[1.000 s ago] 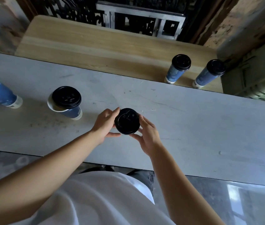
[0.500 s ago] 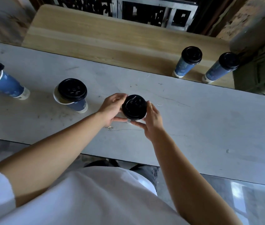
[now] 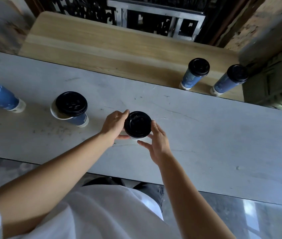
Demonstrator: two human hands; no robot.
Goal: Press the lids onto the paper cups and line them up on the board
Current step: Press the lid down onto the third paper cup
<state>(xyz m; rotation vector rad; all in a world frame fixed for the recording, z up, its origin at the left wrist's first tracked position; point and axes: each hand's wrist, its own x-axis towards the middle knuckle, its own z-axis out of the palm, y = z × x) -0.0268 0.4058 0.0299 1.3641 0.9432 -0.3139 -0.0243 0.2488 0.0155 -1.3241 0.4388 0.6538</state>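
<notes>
Black lid (image 3: 137,124) flat on the cup (image 3: 135,139), mid-bench (image 3: 205,135).
Round and glossy it is; left hand (image 3: 113,125) fingers wrap the cup beneath, right hand (image 3: 159,144) fingers loose, spread just right.

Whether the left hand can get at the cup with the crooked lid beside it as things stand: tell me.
Probably yes. The left hand holds the centre cup, so it must let go first; only bare counter lies between it and the crooked-lidded cup.
</notes>
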